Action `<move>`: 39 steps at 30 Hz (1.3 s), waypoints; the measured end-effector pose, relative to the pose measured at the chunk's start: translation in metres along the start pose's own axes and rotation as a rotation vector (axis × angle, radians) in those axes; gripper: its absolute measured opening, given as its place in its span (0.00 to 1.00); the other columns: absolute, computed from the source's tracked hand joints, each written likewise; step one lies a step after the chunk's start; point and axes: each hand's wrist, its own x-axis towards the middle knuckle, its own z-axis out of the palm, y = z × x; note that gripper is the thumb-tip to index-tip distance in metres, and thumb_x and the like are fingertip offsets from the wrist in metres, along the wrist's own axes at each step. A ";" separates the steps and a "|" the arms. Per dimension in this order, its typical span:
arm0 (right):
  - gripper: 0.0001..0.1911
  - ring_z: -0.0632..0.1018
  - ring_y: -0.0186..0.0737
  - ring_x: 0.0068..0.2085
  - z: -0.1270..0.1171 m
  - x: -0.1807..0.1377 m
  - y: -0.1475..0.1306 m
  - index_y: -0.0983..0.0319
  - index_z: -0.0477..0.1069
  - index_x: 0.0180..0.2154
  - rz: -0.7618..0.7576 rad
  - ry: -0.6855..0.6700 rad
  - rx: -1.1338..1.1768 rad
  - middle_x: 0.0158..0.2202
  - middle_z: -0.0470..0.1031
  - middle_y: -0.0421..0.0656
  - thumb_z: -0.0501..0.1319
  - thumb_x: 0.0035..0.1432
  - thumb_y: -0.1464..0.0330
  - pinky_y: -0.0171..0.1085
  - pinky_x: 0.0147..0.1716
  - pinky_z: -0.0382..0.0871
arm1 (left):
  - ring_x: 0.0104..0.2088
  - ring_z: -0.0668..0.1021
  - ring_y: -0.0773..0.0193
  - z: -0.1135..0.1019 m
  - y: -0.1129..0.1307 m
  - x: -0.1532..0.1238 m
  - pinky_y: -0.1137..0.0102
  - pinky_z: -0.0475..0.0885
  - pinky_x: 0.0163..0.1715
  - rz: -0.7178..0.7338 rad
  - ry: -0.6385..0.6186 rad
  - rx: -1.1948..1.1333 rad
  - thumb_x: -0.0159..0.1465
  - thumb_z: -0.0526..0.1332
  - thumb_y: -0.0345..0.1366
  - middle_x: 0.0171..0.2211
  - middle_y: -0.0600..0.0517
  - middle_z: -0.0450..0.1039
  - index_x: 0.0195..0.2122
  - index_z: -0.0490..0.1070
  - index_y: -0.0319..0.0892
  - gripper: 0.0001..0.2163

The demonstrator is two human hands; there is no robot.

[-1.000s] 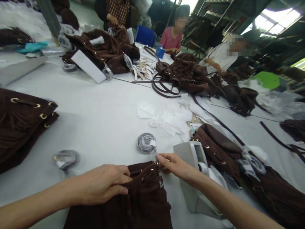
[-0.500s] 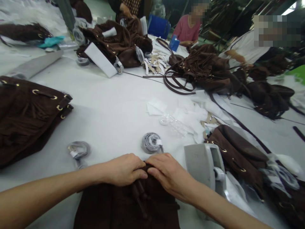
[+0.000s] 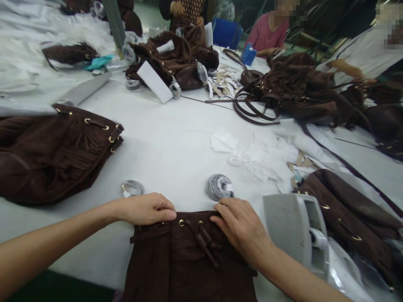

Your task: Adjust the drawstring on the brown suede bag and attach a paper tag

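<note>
A dark brown suede drawstring bag lies flat on the white table right in front of me, with brass eyelets and a knotted cord along its top edge. My left hand rests on the bag's top left corner, fingers curled and pressing down. My right hand lies flat on the top right part, fingers stretched out. A grey wrapped coil sits just beyond my right hand and a smaller one beyond my left.
A grey machine stands at my right, with another brown bag beyond it. A pile of brown bags lies at the left. More bags, straps and paper scraps lie farther off. Other people sit at the table's far side.
My hands were together at the middle of the bag's top edge; they have spread apart to its corners, flattening the bag and uncovering the cord. The camera view has shifted left.
</note>
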 end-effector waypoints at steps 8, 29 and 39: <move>0.08 0.74 0.43 0.32 0.004 -0.010 -0.064 0.61 0.68 0.42 0.119 0.115 0.110 0.32 0.73 0.45 0.54 0.63 0.66 0.40 0.32 0.67 | 0.24 0.63 0.70 0.005 -0.003 -0.002 0.77 0.60 0.24 0.025 0.034 -0.143 0.63 0.53 0.44 0.23 0.56 0.62 0.34 0.70 0.38 0.14; 0.19 0.73 0.39 0.27 0.005 -0.022 -0.055 0.59 0.71 0.29 0.757 -0.074 0.548 0.25 0.73 0.39 0.51 0.61 0.54 0.35 0.28 0.62 | 0.34 0.73 0.66 0.011 -0.005 -0.015 0.75 0.64 0.32 0.085 0.141 0.084 0.61 0.55 0.35 0.34 0.56 0.74 0.40 0.71 0.45 0.09; 0.23 0.61 0.26 0.12 0.018 -0.036 -0.080 0.59 0.59 0.32 1.150 0.002 1.404 0.16 0.67 0.32 0.65 0.47 0.50 0.26 0.10 0.50 | 0.36 0.76 0.63 0.036 0.020 0.019 0.72 0.65 0.36 0.184 0.329 0.238 0.64 0.53 0.39 0.36 0.53 0.77 0.40 0.72 0.45 0.10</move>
